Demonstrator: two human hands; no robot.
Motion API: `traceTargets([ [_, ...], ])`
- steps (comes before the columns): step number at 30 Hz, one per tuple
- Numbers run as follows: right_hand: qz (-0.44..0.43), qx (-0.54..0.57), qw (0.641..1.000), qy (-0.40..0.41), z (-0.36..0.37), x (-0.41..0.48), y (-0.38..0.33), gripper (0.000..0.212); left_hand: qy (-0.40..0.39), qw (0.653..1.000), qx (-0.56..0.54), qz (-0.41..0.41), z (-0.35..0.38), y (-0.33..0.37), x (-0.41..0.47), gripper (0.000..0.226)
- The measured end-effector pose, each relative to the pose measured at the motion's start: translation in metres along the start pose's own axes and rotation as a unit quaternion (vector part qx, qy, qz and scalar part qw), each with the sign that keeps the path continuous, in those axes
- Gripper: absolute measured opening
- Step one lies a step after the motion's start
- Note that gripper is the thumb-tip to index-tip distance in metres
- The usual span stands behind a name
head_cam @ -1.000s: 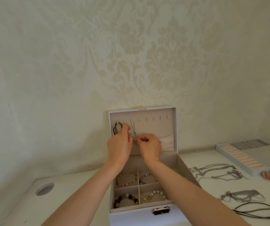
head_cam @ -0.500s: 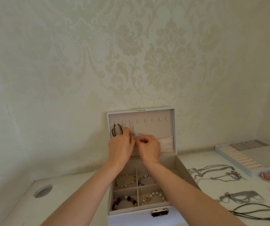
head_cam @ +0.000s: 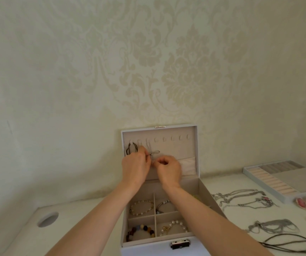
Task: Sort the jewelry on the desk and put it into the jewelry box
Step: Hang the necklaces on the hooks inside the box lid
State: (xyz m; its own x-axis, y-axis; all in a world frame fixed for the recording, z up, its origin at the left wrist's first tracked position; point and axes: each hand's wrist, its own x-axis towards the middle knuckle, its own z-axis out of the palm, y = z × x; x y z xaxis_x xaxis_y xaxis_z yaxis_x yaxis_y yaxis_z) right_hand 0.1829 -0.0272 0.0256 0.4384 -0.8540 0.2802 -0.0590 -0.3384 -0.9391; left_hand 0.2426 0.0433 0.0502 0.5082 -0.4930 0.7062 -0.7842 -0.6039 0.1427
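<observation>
Your left hand [head_cam: 135,167] and right hand [head_cam: 168,169] each pinch the silver necklace [head_cam: 151,153] against the jewelry box lid [head_cam: 178,148]; keep each grip light and tuck the slack slowly.

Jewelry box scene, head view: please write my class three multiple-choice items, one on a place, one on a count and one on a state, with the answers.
1. Where is the ring tray relative to the jewelry box on the desk?
A. inside it
B. left of it
C. right of it

2. How many bracelets show in the box's compartments?
A. two
B. four
C. seven

3. The box's lid is:
A. open and upright
B. shut and latched
C. off, flat on the desk

Answers:
1 C, the tray lies at the far right of the desk.
2 B, one bracelet lies in each of four compartments.
3 A, the lid stands up while the left hand and right hand hold a silver necklace at its hooks.
</observation>
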Motion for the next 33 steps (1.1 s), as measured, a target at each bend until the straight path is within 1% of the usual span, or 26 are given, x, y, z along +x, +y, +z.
traceTargets([
  [8, -0.017, -0.023, 1.000, -0.006, 0.000, 0.002, 0.002, 0.027, 0.022, 0.999, -0.022, -0.007, 0.000, -0.005, 0.008, 0.020],
  [10, -0.019, -0.029, 0.999, -0.005, 0.001, 0.003, 0.003, 0.023, 0.019, 1.000, -0.021, -0.011, -0.001, -0.005, 0.010, 0.020],
  [13, -0.015, -0.046, 0.999, 0.006, 0.002, 0.004, 0.005, 0.010, 0.027, 0.999, -0.036, -0.008, -0.004, -0.003, 0.005, 0.018],
  [16, -0.030, -0.087, 0.996, -0.006, -0.003, 0.006, 0.003, 0.004, 0.056, 0.997, -0.050, -0.010, -0.009, 0.001, -0.006, 0.014],
  [19, -0.070, -0.164, 0.983, -0.041, -0.012, 0.005, 0.002, 0.009, 0.062, 0.997, -0.044, -0.005, -0.011, 0.003, -0.017, 0.011],
  [22, -0.088, -0.212, 0.969, -0.094, -0.022, 0.005, 0.003, 0.020, 0.007, 1.000, -0.024, 0.006, -0.011, 0.010, -0.024, 0.018],
  [25, -0.087, -0.213, 0.962, -0.147, -0.035, 0.007, 0.001, 0.026, -0.044, 0.998, -0.025, 0.034, -0.010, 0.019, -0.029, 0.023],
  [27, -0.097, -0.204, 0.961, -0.158, -0.046, 0.009, 0.000, 0.028, -0.068, 0.995, -0.040, 0.061, -0.007, 0.024, -0.034, 0.026],
  [31, -0.114, -0.187, 0.964, -0.150, -0.077, 0.012, 0.005, 0.016, -0.092, 0.991, -0.065, 0.073, -0.001, 0.038, -0.041, 0.023],
  [33, -0.116, -0.191, 0.963, -0.152, -0.094, 0.015, 0.011, 0.012, -0.121, 0.985, -0.089, 0.082, 0.002, 0.049, -0.044, 0.022],
])
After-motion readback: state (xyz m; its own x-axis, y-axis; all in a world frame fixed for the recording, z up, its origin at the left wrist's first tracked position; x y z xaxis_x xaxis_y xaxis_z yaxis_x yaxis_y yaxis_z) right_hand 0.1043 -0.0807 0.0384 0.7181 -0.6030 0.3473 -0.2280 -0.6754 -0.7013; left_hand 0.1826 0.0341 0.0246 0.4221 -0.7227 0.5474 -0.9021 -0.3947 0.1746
